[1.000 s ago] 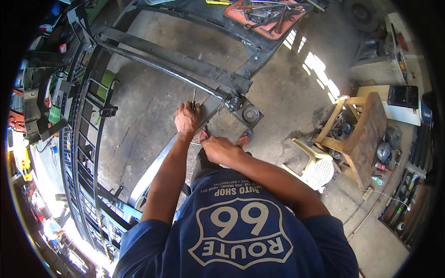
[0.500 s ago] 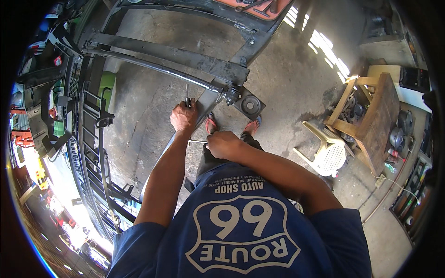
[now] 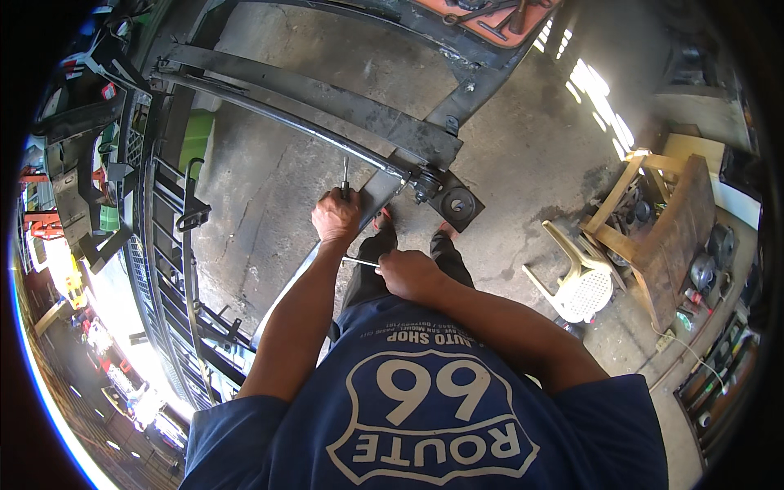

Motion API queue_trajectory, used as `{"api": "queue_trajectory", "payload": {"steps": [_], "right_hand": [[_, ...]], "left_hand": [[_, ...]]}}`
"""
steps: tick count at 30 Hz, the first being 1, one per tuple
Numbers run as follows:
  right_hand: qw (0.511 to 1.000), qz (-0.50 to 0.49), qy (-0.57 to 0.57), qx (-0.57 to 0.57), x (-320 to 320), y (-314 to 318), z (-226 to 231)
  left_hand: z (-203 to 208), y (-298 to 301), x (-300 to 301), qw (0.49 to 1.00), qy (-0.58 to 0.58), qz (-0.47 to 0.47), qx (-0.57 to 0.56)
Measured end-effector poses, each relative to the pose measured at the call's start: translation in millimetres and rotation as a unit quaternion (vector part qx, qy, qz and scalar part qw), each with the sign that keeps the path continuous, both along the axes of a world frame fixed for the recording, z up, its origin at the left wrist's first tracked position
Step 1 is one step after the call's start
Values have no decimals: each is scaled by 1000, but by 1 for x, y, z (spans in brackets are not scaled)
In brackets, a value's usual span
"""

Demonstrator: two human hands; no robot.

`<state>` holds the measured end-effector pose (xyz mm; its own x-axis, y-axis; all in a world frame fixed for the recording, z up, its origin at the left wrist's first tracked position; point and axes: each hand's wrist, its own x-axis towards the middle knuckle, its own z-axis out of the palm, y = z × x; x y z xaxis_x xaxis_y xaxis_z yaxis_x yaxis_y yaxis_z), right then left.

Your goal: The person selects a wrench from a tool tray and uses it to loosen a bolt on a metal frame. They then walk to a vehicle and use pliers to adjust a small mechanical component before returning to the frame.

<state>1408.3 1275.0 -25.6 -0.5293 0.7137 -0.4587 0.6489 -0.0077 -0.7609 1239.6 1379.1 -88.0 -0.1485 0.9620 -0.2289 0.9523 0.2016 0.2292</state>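
My left hand [image 3: 336,217] is closed around the dark handle of a screwdriver-like tool [image 3: 345,173], its slim metal shaft pointing away from me. It sits beside a flat grey metal bar [image 3: 379,189] of the frame. Closer to my body, my right hand [image 3: 410,274] is closed on a thin metal rod [image 3: 360,261] that sticks out to the left toward my left wrist; the rod's other end is hidden in the fist. Beyond the hands runs a long round bar [image 3: 282,125], joined to a bracket near a square plate with a round disc [image 3: 459,207].
A dark metal frame beam [image 3: 318,94] crosses ahead. An orange tray [image 3: 490,15] with hand tools lies at the far side. To the right stand a cream plastic chair [image 3: 586,296] and a wooden table [image 3: 674,237]. Black metal racks [image 3: 175,245] line the left.
The view has shifted, so the frame appears lower and farther right. Both hands keep their grips; more of the thin rod shows beside my right fist.
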Motion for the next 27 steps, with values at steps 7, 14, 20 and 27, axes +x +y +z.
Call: {"api": "queue_trajectory", "payload": {"steps": [7,14,20,27], "right_hand": [[999,-1,3,-41,0,-5,-6],[997,36,9,-61,11,1,-22],[998,45,22,-28,16,0,-33],[998,52,32,-24,17,-4,-43]], "left_hand": [[0,1,-4,1000,-23,-2,-15],[-3,3,-3,1000,-17,-7,-4],[-3,2,-3,1000,-1,-5,-9],[-4,1,-3,1000,4,-4,2]]}}
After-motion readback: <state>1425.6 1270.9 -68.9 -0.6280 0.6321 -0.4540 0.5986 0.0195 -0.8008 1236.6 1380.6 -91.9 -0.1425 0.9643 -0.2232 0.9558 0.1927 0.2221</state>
